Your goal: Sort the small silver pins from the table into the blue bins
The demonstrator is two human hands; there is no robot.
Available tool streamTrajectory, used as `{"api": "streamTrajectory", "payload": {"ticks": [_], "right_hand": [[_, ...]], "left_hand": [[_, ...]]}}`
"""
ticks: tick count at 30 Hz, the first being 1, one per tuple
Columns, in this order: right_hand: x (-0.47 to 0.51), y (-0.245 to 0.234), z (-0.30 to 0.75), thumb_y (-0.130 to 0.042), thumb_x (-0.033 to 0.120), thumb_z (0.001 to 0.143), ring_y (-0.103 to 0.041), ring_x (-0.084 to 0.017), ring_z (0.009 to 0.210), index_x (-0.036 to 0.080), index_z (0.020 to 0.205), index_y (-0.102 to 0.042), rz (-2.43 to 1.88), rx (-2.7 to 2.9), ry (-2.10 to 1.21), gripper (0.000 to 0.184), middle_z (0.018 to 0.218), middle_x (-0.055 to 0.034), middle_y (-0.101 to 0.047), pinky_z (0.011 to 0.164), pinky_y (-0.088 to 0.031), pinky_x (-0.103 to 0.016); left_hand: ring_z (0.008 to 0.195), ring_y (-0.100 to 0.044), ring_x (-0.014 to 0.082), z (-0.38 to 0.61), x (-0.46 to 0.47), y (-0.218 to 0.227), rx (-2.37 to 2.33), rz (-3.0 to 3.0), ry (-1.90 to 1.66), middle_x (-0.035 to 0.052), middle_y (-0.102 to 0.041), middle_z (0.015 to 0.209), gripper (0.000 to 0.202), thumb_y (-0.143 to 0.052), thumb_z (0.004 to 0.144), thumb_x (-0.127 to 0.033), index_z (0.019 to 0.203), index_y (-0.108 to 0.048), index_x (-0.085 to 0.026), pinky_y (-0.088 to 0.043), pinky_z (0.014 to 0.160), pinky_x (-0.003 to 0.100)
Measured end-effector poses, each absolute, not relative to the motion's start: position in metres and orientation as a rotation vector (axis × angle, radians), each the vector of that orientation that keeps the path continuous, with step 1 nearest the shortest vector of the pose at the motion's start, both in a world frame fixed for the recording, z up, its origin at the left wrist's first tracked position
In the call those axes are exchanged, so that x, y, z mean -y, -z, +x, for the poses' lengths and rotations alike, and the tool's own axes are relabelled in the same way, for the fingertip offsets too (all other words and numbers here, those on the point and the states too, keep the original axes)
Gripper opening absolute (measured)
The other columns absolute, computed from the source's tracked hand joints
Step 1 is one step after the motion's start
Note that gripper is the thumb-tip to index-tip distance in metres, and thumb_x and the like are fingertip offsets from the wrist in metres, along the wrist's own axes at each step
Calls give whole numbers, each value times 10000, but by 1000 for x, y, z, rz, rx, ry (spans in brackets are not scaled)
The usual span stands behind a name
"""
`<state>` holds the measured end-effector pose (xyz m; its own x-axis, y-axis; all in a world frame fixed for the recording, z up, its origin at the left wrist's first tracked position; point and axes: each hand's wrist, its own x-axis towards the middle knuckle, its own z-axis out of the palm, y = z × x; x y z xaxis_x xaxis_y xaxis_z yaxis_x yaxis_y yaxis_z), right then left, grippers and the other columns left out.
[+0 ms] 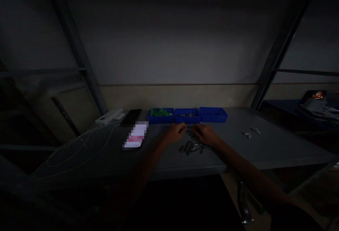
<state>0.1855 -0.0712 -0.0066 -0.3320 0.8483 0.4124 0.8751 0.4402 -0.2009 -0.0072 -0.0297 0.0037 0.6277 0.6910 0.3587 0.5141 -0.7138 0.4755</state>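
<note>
Over the grey table [164,157], my left hand [175,133] and my right hand [206,134] are close together, fingers curled in a pinch. A thin, shiny rod-like piece [189,129] spans the short gap between them, one end at each hand. Its exact kind is too small and dark to make out. Just below my right hand lies a loose pile of small metal parts [193,148], some long and some short. Behind my hands stand a blue bin with green items [161,115], a blue bin with metal pieces [187,115] and a third blue bin [213,114].
On the left lie a lit phone [136,135], a dark flat device [131,117] and a white power strip [109,116] with loose white cables [97,150]. Small pale pieces [247,135] lie to the right. Metal posts [268,68] frame the table before a wall.
</note>
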Motion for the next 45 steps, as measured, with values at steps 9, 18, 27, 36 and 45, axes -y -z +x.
{"api": "streamTrajectory", "payload": {"ticks": [9,18,27,36,45], "right_hand": [[73,4,184,-386,270,906,-600,-154,746,163,938,-577,-1464,2254,93,221,850,-79,-662,664,-393,-241],[72,6,185,-448,267,876,-602,-161,738,164,954,-568,-1418,2243,89,176,842,-71,-660,653,-388,-241],[72,6,185,-427,243,879,-601,-156,751,172,950,-569,-1454,2236,83,174,853,-69,-661,662,-388,-234],[74,4,184,-428,279,882,-598,-154,723,169,961,-559,-1432,2229,90,189,836,-64,-662,641,-382,-232],[73,4,184,-412,272,893,-598,-150,727,174,966,-570,-1427,2224,89,200,838,-69,-662,652,-386,-234]], "left_hand": [[582,-519,96,-7,27,-4,-1013,2499,-768,-36,-575,637,147,-487,816,-274,899,-573,-189,-344,544,189],[606,-529,104,-6,29,-7,-1001,2540,-763,-10,-603,664,219,-432,848,-293,830,-609,-167,-343,559,197],[577,-512,101,-7,28,-5,-1029,2489,-769,-38,-579,649,172,-481,813,-275,942,-556,-190,-333,536,188],[666,-561,110,-6,28,-2,-984,2523,-789,-8,-610,728,158,-420,850,-264,848,-553,-179,-374,603,194],[632,-558,112,-8,28,-3,-968,2517,-754,-18,-604,693,161,-456,839,-304,911,-545,-190,-374,583,192]]}}
